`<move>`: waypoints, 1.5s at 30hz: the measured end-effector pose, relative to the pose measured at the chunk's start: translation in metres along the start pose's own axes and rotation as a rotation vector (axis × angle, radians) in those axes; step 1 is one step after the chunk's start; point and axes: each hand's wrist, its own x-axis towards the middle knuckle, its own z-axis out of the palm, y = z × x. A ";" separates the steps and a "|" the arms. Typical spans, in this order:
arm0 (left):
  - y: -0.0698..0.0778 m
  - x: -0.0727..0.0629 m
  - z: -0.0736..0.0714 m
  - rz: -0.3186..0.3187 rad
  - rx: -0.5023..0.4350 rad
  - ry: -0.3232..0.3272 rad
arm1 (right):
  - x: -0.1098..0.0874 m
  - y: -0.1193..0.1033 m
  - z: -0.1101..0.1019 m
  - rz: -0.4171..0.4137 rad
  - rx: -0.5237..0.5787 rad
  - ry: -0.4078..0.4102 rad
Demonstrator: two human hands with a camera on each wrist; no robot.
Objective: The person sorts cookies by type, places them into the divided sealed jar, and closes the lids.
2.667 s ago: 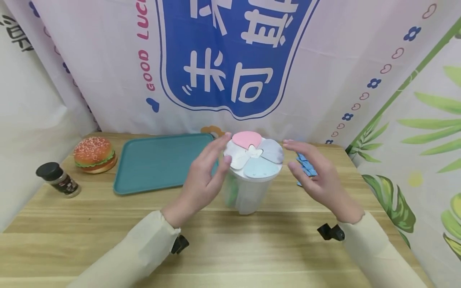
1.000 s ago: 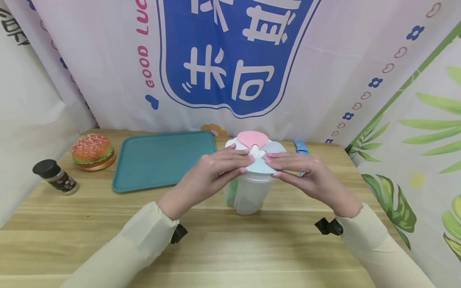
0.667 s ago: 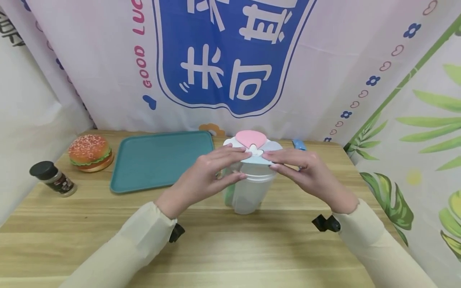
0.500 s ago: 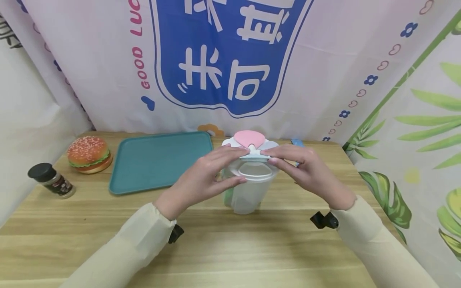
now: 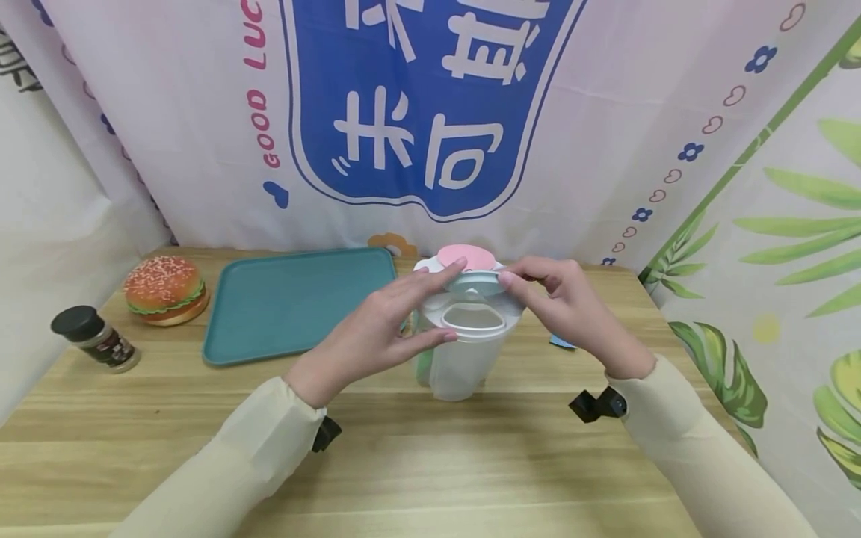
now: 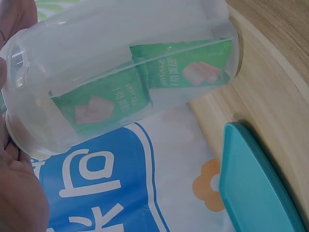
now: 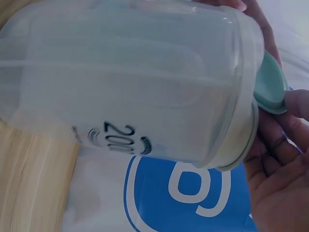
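A clear plastic storage container [image 5: 457, 370] stands upright on the table, topped by a lid with petal-shaped flaps. Its light-blue front flap [image 5: 477, 282] is raised, baring an oval opening. My right hand [image 5: 565, 306] pinches that flap between thumb and forefinger, also seen in the right wrist view, where the flap [image 7: 270, 84] tilts off the lid. With its thumb at the front rim and its fingers across the lid's left side, my left hand [image 5: 386, 317] holds the container. Green snack packets [image 6: 190, 65] labelled as cake show through the wall in the left wrist view.
Left of the container lies a teal tray [image 5: 296, 299]. Beyond it sit a toy hamburger [image 5: 167, 290] and a black-capped seasoning jar [image 5: 97, 340]. A blue packet [image 5: 561, 342] lies partly hidden behind my right hand. A printed cloth [image 5: 605, 149] hangs behind the table.
Both hands have come in from the container's sides onto the lid. The light-blue flap has swung up from flat, and my right hand has shifted to its right edge.
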 end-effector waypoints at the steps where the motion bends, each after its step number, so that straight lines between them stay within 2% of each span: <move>1: 0.000 0.000 0.000 0.003 -0.003 0.001 | 0.001 -0.001 0.000 0.014 0.003 -0.002; 8: -0.001 0.000 -0.003 0.027 -0.031 0.000 | 0.005 -0.005 0.000 0.087 -0.004 -0.013; 17: 0.000 0.002 -0.006 0.017 -0.060 -0.029 | 0.006 -0.006 0.001 0.131 0.004 -0.010; 26: 0.000 0.001 -0.006 0.017 -0.089 -0.026 | 0.004 -0.004 0.004 0.176 0.072 0.000; 33: -0.001 0.002 -0.006 0.029 -0.115 -0.007 | 0.002 0.001 0.000 0.161 0.121 -0.006; 36: -0.002 0.002 -0.005 0.030 -0.128 -0.003 | 0.000 0.007 -0.004 0.137 0.170 0.034; 40: -0.001 0.004 -0.004 0.027 -0.134 0.002 | -0.002 0.023 -0.011 0.132 0.300 0.152; 43: 0.000 0.004 -0.004 0.020 -0.135 0.002 | -0.005 0.038 -0.017 0.174 0.361 0.220; 45: 0.000 0.004 -0.004 0.014 -0.135 -0.001 | -0.009 0.049 -0.021 0.236 0.332 0.236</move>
